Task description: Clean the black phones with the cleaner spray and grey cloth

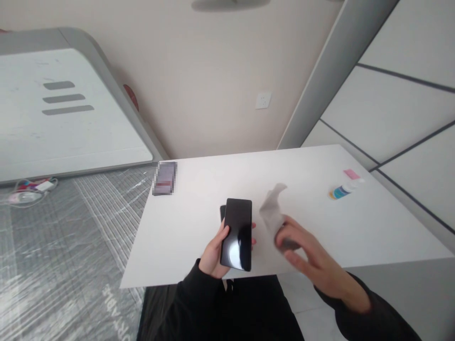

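Our left hand [213, 253] holds a black phone [237, 234] from below, fingers wrapped around its two long edges, screen up and tilted a little toward us, just above the near edge of the white desk [199, 222]. A bright reflection sits on the lower part of the glass. Our right hand [313, 263] is blurred; its fingers are loosely curled and pinch a grey cloth [273, 213], whose free end stands up over the desk just beside the phone, not touching it. Behind the phone we see a dark edge of a second flat thing lying on the desk, but we cannot tell what it is. To wipe the screen well, we judge that the left hand should keep the phone firm by the edges only, so no new fingerprints come on the glass, and the right hand should fold the cloth flat under the fingertips and draw it in long strokes in one direction, with light pressure; the reflection helps to check for marks. Farther right on the desk, well apart, lie a small bottle [341, 191] with a blue label and a pink piece [351, 174]. At the far left corner of the desk lies a small flat object [164, 178], blurred out. The floor [71, 237] on the left is covered with shiny plastic film.
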A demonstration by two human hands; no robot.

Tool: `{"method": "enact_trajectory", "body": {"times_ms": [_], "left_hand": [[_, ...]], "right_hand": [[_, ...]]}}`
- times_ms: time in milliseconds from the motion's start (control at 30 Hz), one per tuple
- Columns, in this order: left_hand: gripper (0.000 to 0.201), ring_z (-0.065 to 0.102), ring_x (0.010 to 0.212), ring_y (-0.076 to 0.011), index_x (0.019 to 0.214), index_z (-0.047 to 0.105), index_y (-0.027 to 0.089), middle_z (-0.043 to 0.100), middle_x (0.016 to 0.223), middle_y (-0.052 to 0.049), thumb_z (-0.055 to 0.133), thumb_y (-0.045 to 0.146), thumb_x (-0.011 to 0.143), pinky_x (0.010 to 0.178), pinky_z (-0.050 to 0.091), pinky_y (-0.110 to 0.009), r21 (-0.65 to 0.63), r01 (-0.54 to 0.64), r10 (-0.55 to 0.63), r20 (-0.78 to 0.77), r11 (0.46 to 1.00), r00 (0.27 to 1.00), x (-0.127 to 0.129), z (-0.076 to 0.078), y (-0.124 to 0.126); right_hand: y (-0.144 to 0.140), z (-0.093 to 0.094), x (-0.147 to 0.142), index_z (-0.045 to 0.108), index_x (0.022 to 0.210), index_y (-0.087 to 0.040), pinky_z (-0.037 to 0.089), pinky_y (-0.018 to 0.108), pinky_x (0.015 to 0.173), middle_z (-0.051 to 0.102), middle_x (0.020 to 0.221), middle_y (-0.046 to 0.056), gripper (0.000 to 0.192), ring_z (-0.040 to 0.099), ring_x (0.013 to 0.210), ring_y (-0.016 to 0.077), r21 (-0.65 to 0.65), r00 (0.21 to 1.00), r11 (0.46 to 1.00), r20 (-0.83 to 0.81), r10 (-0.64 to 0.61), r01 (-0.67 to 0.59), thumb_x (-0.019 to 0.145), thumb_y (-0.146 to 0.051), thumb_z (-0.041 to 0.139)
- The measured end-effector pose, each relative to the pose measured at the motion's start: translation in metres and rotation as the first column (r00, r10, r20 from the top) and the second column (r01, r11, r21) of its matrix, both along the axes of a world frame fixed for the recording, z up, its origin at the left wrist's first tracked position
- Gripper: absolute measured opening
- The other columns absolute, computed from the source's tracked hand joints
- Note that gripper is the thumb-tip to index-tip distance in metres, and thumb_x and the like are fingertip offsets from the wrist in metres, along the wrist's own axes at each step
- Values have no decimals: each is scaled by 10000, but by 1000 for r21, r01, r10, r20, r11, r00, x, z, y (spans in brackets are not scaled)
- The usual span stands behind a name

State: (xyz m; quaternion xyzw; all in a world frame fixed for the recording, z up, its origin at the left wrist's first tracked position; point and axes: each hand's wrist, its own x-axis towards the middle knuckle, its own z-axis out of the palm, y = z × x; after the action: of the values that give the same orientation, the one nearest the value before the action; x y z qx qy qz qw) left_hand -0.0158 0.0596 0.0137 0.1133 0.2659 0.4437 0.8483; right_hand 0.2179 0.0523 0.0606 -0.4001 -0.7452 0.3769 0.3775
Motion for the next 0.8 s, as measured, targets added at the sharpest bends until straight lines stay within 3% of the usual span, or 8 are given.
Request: {"method": "enact_trajectory", "body": {"times_ms": [67, 100, 233, 367, 467, 567, 700, 800], "left_hand": [[448, 761, 931, -243, 1209, 716, 111, 792, 1068, -125, 628, 484, 978, 937, 575, -360, -94, 1, 8, 100, 996, 995, 5, -5, -5], [464, 755, 979, -246, 1169, 737, 108, 794, 1042, -117, 575, 510, 1002, 972, 564, -356, -138, 2, 16, 133, 990, 991, 7, -7, -8], [516, 625, 1333, -263, 1302, 706, 139, 758, 1254, -131, 382, 473, 1079, 1168, 446, -380, -223, -64, 107, 187, 973, 976, 23, -8, -18], [519, 492, 1475, -217, 1345, 687, 199, 695, 1401, -82, 324, 469, 1090, 1261, 333, -356, -273, -169, 231, 213, 947, 949, 28, -1, -16], [621, 544, 1431, -272, 1213, 738, 106, 742, 1282, -161, 368, 579, 1053, 1244, 362, -380, -336, -158, 229, 184, 929, 956, 14, 0, -7], [775, 572, 1393, -335, 1256, 697, 28, 732, 1262, -231, 358, 680, 1013, 1228, 381, -436, -323, -127, 192, 177, 938, 965, 2, 0, -3], [708, 503, 1459, -321, 1401, 628, 116, 658, 1430, -171, 337, 645, 1033, 1245, 347, -445, -225, -114, 163, 214, 968, 963, 13, 5, -13], [640, 409, 1531, -261, 1424, 625, 194, 593, 1529, -82, 259, 577, 1066, 1271, 304, -403, -166, -165, 201, 229, 972, 952, 24, 13, -17]], "right_hand": [[-2, -4, -18, 662, 1140, -226, 530, 446, 1014, 683, 1267, 124, 276, 611, 1214, 278, 150, 955, 975, 274, 118, -164, 1077, -388, 448], [-2, -9, -27, 646, 1239, -212, 505, 479, 1072, 658, 1366, 140, 298, 585, 1290, 287, 228, 919, 953, 381, 101, -199, 1082, -340, 427], [6, -28, -60, 464, 1521, -104, 387, 628, 1186, 499, 1581, 201, 499, 425, 1486, 351, 441, 796, 877, 592, -124, -191, 1039, -220, 416], [-3, -40, -83, 375, 1575, -31, 385, 610, 1200, 375, 1663, 211, 619, 264, 1577, 358, 459, 769, 873, 614, -178, -164, 972, -167, 410], [-24, -45, -87, 323, 1597, -15, 410, 515, 1213, 348, 1684, 181, 664, 272, 1583, 299, 428, 775, 878, 621, -115, -213, 954, -155, 418], [-32, -46, -81, 282, 1626, -67, 433, 482, 1204, 339, 1696, 134, 669, 313, 1569, 276, 364, 777, 902, 627, -54, -232, 999, -241, 435], [-8, -38, -82, 167, 1663, -101, 425, 575, 1194, 335, 1690, 168, 756, 335, 1557, 335, 378, 792, 925, 578, -198, -44, 1044, -430, 451], [5, -35, -96, 41, 1674, -92, 324, 669, 1229, 243, 1719, 189, 788, 218, 1597, 366, 405, 787, 912, 540, -297, 66, 1032, -328, 431]]}}
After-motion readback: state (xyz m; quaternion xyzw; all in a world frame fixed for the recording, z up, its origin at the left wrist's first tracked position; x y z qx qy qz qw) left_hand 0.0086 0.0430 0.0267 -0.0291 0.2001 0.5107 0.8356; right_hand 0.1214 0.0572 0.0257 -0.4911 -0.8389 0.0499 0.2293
